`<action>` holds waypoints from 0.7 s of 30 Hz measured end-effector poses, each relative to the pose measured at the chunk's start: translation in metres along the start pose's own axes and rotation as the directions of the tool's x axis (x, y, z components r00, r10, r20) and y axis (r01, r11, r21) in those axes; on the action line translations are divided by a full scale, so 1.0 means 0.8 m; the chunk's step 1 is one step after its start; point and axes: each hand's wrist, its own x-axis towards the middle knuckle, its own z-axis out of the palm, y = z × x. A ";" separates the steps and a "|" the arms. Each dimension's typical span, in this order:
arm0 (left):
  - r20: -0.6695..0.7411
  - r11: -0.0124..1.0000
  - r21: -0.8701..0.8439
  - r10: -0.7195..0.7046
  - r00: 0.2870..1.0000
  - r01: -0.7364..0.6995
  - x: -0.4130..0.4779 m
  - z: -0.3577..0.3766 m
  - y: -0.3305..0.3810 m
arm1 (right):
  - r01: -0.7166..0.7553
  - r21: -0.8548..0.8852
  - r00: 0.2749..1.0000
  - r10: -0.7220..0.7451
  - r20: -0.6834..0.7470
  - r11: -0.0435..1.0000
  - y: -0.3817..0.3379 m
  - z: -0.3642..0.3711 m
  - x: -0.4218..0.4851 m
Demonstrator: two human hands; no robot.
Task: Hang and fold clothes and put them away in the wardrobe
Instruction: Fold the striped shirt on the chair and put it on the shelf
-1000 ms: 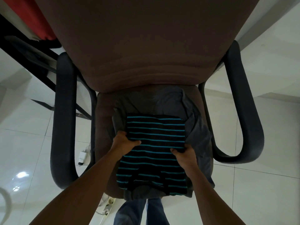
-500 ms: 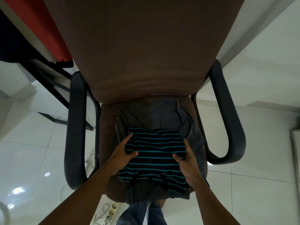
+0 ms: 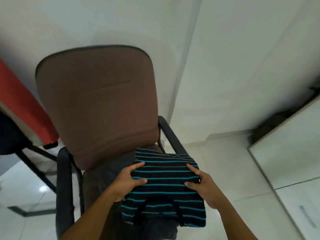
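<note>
Black knit with thin teal stripes fills the near middle of the view: a folded striped shirt (image 3: 166,186), its dark neckline turned toward the person, held flat between both hands; the left hand (image 3: 129,181) clasps its left edge with the thumb and a finger lying on top and the rest of the fingers tucked out of sight beneath; the right hand (image 3: 203,187) does the same on the right edge, thumb on the top face, so each hand is closed on the shirt and neither is free. The shirt appears lifted just clear of the brown office chair (image 3: 98,108), over the right side of the seat and partly hiding the right armrest; whether its far edge touches anything I cannot tell. Under and behind it a grey garment (image 3: 119,163) lies crumpled on the seat, apparently not yet folded; a red cloth (image 3: 24,104) hangs at the far left; white cabinet doors (image 3: 292,153) stand at the right, possibly the wardrobe, though that is a guess.

The step in hand looks like carrying off a finished fold, the putting-away part of the task; the next move calls for keeping both hands level and pressed evenly so the layers do not slide apart, turning right toward the cabinet, and freeing one hand to open a door if it is shut; the soft knit will sag wherever it is unsupported.
</note>
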 end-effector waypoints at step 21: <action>0.812 0.841 0.179 0.166 0.559 -0.511 -0.166 0.856 0.156 | 0.298 0.011 0.552 -0.164 -0.817 0.954 0.150 -0.510 -0.697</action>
